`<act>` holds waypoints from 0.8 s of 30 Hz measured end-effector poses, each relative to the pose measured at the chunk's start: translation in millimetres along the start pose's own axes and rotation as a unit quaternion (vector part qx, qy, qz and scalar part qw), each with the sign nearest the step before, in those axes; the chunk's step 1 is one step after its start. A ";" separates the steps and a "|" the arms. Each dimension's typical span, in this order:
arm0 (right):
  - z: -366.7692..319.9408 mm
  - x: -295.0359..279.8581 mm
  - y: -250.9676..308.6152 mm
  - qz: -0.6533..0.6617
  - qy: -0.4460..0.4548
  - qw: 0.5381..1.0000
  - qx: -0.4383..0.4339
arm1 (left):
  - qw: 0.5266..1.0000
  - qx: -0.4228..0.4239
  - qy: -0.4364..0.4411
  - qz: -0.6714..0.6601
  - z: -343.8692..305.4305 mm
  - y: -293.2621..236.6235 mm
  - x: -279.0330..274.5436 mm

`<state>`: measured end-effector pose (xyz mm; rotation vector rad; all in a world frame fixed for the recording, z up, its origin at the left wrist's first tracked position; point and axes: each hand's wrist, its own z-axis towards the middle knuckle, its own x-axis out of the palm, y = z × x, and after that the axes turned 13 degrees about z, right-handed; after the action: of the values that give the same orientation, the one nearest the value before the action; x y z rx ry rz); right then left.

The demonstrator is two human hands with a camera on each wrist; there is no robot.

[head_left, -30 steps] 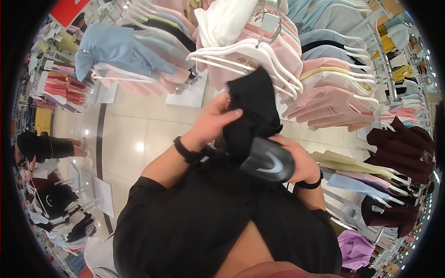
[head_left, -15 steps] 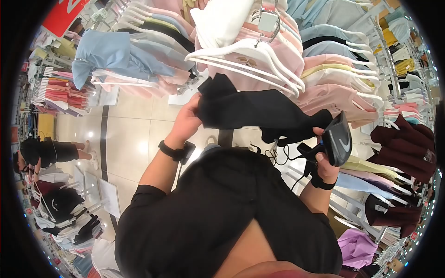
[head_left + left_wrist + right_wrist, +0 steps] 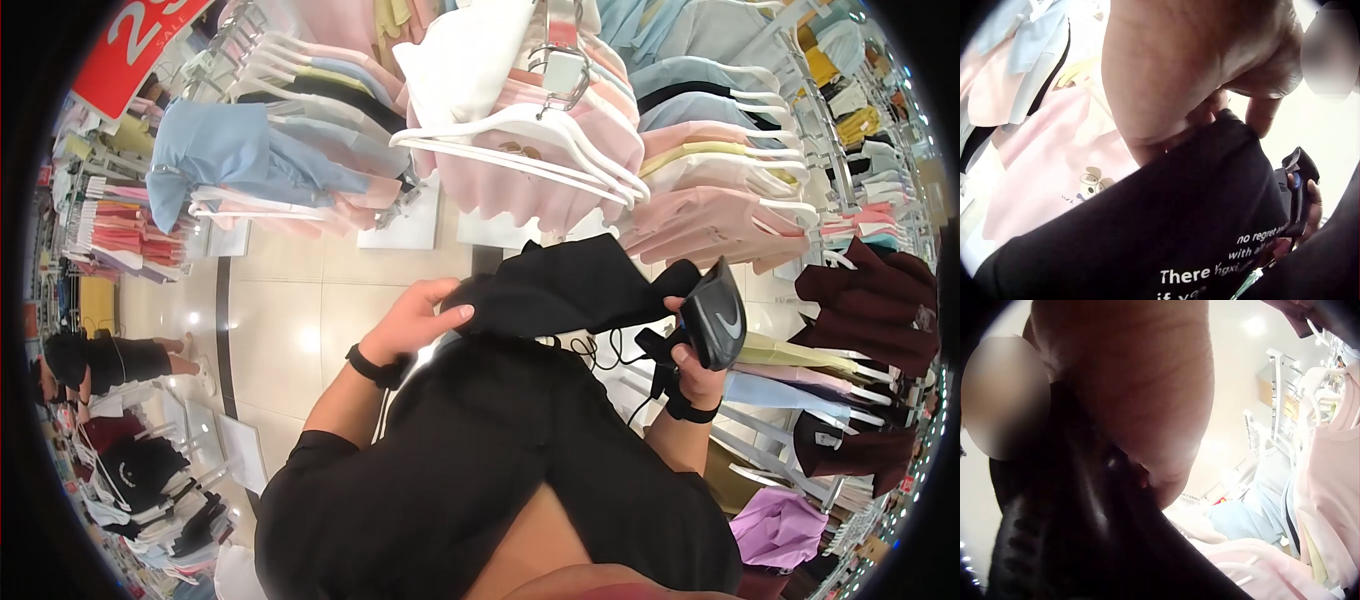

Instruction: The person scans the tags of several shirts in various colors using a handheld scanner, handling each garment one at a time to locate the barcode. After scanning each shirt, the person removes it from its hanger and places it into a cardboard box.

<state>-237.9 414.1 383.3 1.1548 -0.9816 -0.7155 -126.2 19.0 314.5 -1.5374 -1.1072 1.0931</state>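
Observation:
A folded black garment [image 3: 570,285] stretches between the two hands in the head view, in front of the waist. My left hand [image 3: 415,320] pinches its left end, thumb on top. White printed lettering [image 3: 1185,275] shows on the black cloth in the left wrist view. Gripped in my right hand [image 3: 699,380] is a black handheld barcode scanner [image 3: 715,318] with a light curved mark on its head. The garment's right end reaches the right fingertips, close beside the scanner. In the right wrist view the hand [image 3: 1141,381] and dark surfaces fill much of the picture.
A rack of pastel shirts [image 3: 715,225] on white hangers [image 3: 520,140] stands just ahead. Light blue clothes [image 3: 215,150] hang to the left, maroon garments [image 3: 865,315] to the right. A red sale sign [image 3: 120,60] is at upper left. Another person [image 3: 120,360] stands at far left.
The scanner swung right, away from the chest, and the garment was spread out between the hands. Since then the left hand has come nearer the waist and the cloth has folded over.

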 end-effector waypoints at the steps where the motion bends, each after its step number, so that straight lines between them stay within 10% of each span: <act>1: -2.1 -3.0 -2.7 -0.044 0.030 0.999 -0.006 | 1.000 -0.002 -0.001 -0.026 0.6 0.2 3.5; 3: -4.5 -18.2 -19.2 -0.156 0.117 0.979 -0.064 | 1.000 -0.006 -0.009 -0.026 2.3 -9.3 6.3; 9: -11.4 11.7 -2.8 0.054 0.128 0.988 0.059 | 0.989 -0.033 -0.012 0.140 22.2 14.3 0.1; 12: -1.0 29.4 4.9 0.023 0.222 0.970 0.101 | 0.957 0.087 -0.076 0.266 32.0 -2.5 15.8; 16: 0.7 48.3 1.4 0.073 0.253 0.963 0.053 | 0.958 0.167 0.133 0.192 63.7 -5.0 44.6; 19: -1.6 55.6 18.5 0.035 0.217 0.975 0.029 | 0.934 0.245 0.190 0.179 78.0 -9.7 59.0; 22: -14.7 53.1 27.1 0.029 0.110 0.993 0.014 | 0.945 0.103 0.283 0.128 82.8 -13.0 52.0; 24: -29.4 43.1 19.8 0.092 0.031 0.995 -0.038 | 0.960 0.129 0.198 0.148 78.6 -12.2 39.7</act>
<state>-193.5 394.0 410.6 1.0001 -0.9864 -0.5618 -196.1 73.2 306.3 -1.6488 -0.4533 1.0175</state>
